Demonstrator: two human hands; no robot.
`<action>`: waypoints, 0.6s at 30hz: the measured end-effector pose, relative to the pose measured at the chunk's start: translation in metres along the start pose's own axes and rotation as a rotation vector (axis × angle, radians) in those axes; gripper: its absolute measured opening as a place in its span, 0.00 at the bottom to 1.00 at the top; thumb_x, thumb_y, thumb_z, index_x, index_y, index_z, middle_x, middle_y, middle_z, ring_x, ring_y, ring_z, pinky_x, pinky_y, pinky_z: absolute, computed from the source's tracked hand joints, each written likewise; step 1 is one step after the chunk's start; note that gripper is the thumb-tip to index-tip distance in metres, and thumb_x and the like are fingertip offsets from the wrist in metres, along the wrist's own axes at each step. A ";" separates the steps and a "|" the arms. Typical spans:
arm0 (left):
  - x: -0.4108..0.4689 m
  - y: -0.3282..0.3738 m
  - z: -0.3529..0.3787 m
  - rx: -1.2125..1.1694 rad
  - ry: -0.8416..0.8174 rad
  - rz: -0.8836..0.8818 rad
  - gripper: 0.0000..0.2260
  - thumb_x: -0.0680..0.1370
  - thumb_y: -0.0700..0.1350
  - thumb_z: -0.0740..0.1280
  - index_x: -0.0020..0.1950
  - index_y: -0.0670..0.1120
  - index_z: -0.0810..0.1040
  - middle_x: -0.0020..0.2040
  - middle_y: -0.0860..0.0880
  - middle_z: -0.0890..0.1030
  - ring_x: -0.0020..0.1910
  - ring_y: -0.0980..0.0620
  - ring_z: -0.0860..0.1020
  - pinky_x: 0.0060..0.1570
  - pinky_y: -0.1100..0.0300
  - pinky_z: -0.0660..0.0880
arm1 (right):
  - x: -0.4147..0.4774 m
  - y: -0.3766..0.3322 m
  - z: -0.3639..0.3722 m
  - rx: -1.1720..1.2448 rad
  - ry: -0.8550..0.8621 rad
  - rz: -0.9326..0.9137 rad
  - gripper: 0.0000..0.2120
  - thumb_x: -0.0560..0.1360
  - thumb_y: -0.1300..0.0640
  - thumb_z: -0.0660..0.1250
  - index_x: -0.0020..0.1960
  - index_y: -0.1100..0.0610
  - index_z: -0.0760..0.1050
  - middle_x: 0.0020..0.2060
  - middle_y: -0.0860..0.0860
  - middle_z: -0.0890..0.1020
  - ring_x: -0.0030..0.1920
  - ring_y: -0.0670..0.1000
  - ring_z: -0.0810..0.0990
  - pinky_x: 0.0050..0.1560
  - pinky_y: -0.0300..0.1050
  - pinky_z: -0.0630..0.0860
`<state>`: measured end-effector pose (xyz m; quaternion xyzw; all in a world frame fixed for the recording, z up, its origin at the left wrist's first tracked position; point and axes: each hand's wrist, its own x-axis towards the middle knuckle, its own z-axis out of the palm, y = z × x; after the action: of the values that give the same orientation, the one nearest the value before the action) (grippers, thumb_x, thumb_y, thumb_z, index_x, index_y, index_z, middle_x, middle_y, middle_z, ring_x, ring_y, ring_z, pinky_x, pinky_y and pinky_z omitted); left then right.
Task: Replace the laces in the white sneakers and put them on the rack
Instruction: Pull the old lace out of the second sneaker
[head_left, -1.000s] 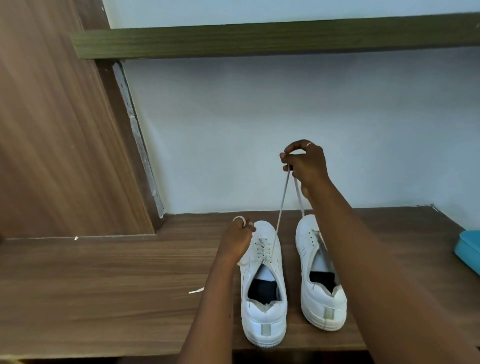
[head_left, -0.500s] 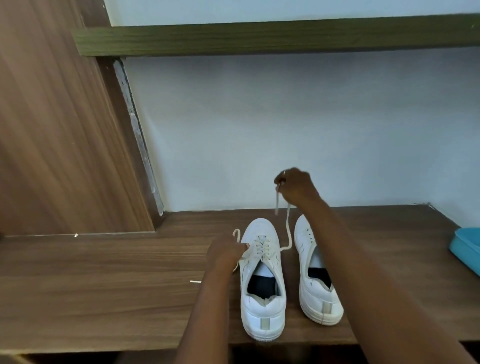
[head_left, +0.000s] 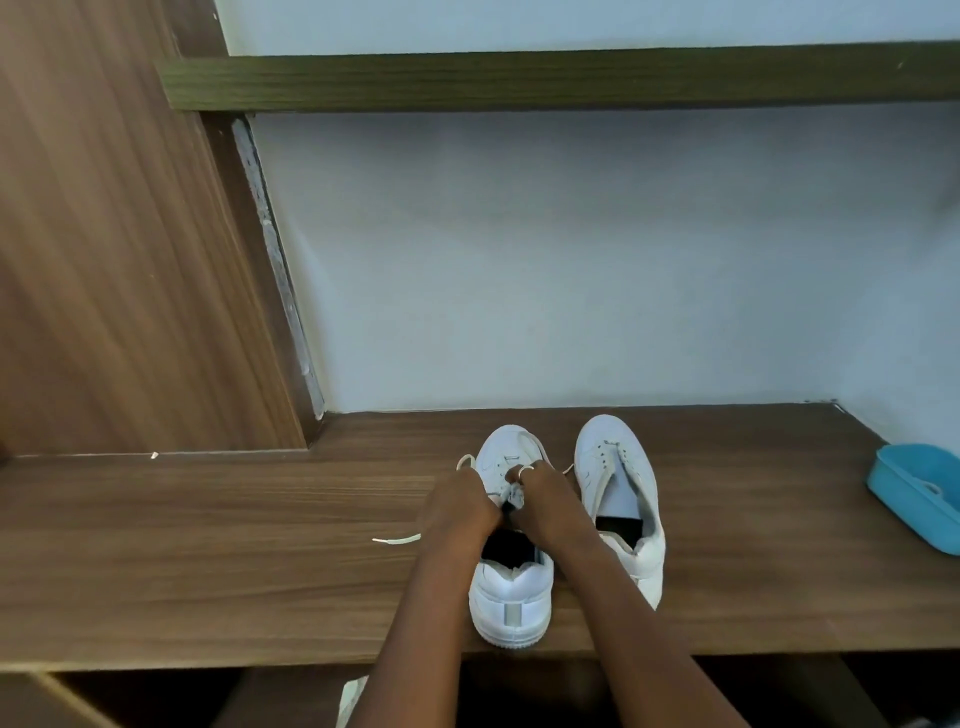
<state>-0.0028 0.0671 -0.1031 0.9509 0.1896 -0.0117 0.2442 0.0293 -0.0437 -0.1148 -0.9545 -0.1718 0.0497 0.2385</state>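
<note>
While the hands (head_left: 462, 506) (head_left: 548, 506) pinch its lace (head_left: 531, 446), one sneaker (head_left: 511, 597) lies beneath.

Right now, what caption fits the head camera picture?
Lacing up: left hand and right hand pinch the lace of one white sneaker on a wooden shelf.

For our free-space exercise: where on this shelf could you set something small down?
Bare patch: the shelf between the right sneaker and the blue container. Also free: left of the trailing lace, toward the wood panel. Crowded: the left sneaker, where the left hand and right hand both pinch the lace.
</note>
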 end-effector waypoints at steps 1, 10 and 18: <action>-0.002 0.002 0.002 0.008 0.022 -0.011 0.23 0.75 0.47 0.67 0.68 0.42 0.70 0.57 0.43 0.79 0.56 0.45 0.78 0.51 0.55 0.75 | 0.000 0.002 0.004 -0.010 0.036 0.001 0.17 0.74 0.61 0.64 0.62 0.57 0.75 0.59 0.55 0.76 0.57 0.54 0.77 0.55 0.44 0.75; -0.008 0.004 0.009 0.050 -0.054 -0.060 0.11 0.76 0.44 0.65 0.56 0.42 0.76 0.54 0.45 0.79 0.53 0.47 0.79 0.46 0.57 0.75 | 0.001 0.000 0.014 -0.064 0.191 0.029 0.09 0.75 0.58 0.60 0.48 0.60 0.76 0.48 0.55 0.80 0.50 0.56 0.79 0.45 0.46 0.72; 0.001 0.010 0.007 -0.149 -0.067 -0.022 0.09 0.77 0.41 0.62 0.50 0.37 0.79 0.49 0.39 0.81 0.49 0.44 0.80 0.32 0.62 0.69 | 0.004 0.005 0.016 0.014 0.228 0.058 0.09 0.75 0.57 0.61 0.44 0.61 0.77 0.43 0.59 0.82 0.42 0.56 0.79 0.38 0.43 0.67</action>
<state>0.0019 0.0563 -0.1046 0.9270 0.1922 -0.0319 0.3205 0.0314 -0.0393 -0.1312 -0.9569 -0.1154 -0.0513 0.2615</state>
